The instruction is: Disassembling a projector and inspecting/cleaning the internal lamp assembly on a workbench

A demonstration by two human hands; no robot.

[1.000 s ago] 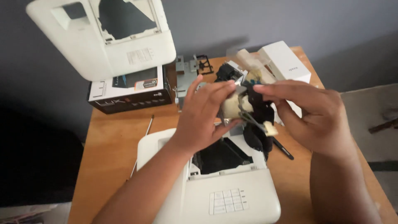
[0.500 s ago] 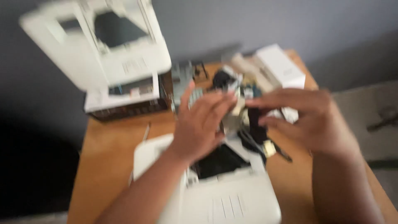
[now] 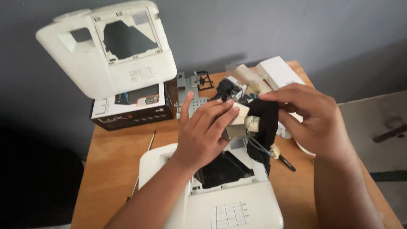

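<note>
Both hands have lifted slightly above the white casing (image 3: 229, 208): left hand (image 3: 205, 131) cups the black-and-cream module (image 3: 254, 121) steady, right hand (image 3: 313, 116) pinches its top.

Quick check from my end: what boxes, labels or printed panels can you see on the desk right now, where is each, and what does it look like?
Flat box: back left of the wooden table, under the leaning white cover; dark sides, white top with a dark picture.
Round sticker: on that box's top, pale with orange.
White box: back right, behind the right hand; plain, rectangular.
Key panel: white grid on the white casing at the near edge.
</note>
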